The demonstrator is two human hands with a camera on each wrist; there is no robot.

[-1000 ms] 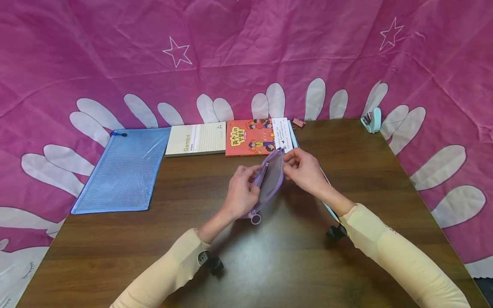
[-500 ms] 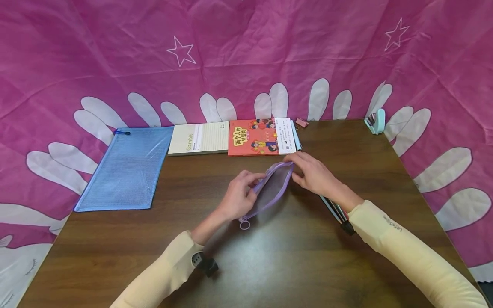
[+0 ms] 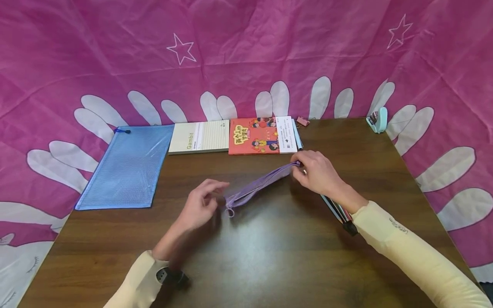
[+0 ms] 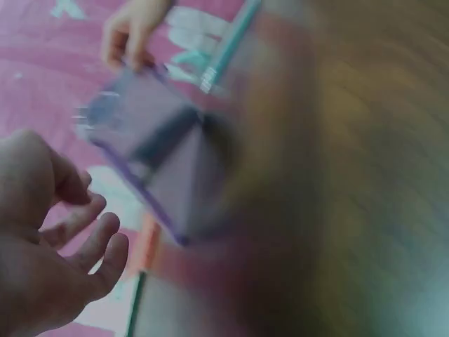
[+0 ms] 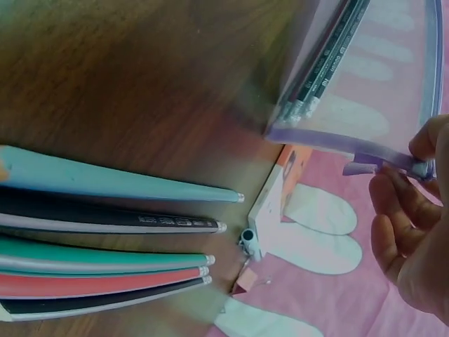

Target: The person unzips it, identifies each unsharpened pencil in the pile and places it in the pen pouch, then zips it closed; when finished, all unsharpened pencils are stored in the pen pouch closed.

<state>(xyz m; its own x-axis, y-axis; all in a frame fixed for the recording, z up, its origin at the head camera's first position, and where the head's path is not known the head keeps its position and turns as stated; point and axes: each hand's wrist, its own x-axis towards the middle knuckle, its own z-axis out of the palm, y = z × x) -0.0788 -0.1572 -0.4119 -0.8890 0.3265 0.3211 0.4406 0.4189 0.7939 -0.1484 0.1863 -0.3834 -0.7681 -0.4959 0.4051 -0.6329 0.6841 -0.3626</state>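
A translucent purple zip pouch (image 3: 259, 185) hangs above the wooden table, a round zipper ring (image 3: 230, 212) at its near-left end. My right hand (image 3: 317, 173) pinches its far-right corner. Dark pencils (image 5: 330, 60) show through the pouch wall in the right wrist view. My left hand (image 3: 200, 203) is just left of the ring with its fingers loosely bent; in the left wrist view a gap separates its fingers from the pouch, and nothing is in them. Beneath my right forearm lie several pens (image 3: 335, 208), partly hidden in the head view; the right wrist view shows light blue, black, green and red ones.
Along the back of the table (image 3: 246, 265) lie a blue mesh zip bag (image 3: 127, 169), a cream notebook (image 3: 200, 137) and a red book (image 3: 252, 136). A pink binder clip (image 3: 303, 121) sits beside the book. At the back right corner stands a mint stapler-like item (image 3: 379, 120).
My left hand has let go of the pouch's edge and moved left. The pouch's gaping mouth has narrowed, and its ring end has swung left. My right hand has shifted slightly right, still pinching the corner.
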